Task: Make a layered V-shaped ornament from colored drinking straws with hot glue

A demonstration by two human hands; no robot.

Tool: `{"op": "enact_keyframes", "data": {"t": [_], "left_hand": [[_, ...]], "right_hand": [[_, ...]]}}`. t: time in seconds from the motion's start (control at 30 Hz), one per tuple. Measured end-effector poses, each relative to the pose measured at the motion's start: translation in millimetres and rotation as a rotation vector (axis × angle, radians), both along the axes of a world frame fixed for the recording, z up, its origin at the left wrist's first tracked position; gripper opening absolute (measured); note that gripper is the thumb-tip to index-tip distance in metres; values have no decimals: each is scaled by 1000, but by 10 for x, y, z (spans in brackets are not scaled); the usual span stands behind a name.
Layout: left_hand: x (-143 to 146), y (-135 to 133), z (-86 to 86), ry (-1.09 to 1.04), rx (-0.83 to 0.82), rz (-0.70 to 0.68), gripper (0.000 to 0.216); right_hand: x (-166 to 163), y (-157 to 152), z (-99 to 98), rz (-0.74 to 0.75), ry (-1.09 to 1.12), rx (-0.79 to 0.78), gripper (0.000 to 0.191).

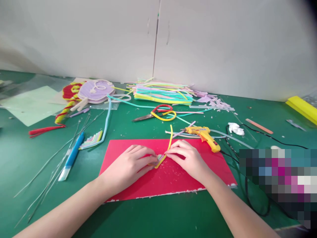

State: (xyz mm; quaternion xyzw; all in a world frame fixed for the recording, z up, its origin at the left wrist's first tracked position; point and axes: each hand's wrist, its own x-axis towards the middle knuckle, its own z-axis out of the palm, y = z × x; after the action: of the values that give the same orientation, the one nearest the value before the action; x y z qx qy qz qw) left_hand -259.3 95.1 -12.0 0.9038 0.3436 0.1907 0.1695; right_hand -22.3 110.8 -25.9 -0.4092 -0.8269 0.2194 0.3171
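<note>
Over the red board [138, 185], my left hand [137, 161] is closed, its fingertips holding down a small piece of pastel strips [160, 157], mostly hidden under them. A yellow pipe cleaner [170, 138] bends along the edge of that piece, and its free end sticks up away from me. My right hand [186, 156] pinches this yellow strip between thumb and forefinger, just right of the left fingertips. Beyond the right hand lies a yellow glue gun [204, 135], its nozzle pointing left.
Red-and-yellow-handled scissors [163, 113] lie behind the board. Farther back is a bundle of pastel pipe cleaners [160, 94]. To the left are a striped chevron piece [92, 140], a blue-handled tool [74, 150], thin wires and a lilac round craft piece [95, 91]. A black cord [246, 188] runs along the right.
</note>
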Motion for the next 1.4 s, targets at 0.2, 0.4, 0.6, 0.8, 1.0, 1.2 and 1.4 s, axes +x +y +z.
{"op": "enact_keyframes", "data": {"t": [0.2, 0.4, 0.6, 0.8, 1.0, 1.2, 1.4], "left_hand": [[3, -18, 35, 9, 27, -11, 24], [26, -15, 23, 7, 12, -2, 22], [32, -13, -2, 6, -7, -1, 21], [23, -15, -4, 7, -5, 4, 21], [20, -8, -7, 4, 15, -4, 22], [11, 1, -23, -10, 4, -4, 24], [-1, 0, -28, -3, -29, -6, 23]], "right_hand": [[-32, 5, -30, -29, -6, -27, 10], [-44, 3, -30, -39, 3, -39, 9], [-58, -10, -9, -63, -18, -51, 6], [-76, -15, 4, -72, -28, -30, 5], [-82, -20, -10, -83, -49, -16, 6], [-54, 4, 4, -106, 8, 26, 8], [366, 204, 59, -412, 98, 129, 9]]}}
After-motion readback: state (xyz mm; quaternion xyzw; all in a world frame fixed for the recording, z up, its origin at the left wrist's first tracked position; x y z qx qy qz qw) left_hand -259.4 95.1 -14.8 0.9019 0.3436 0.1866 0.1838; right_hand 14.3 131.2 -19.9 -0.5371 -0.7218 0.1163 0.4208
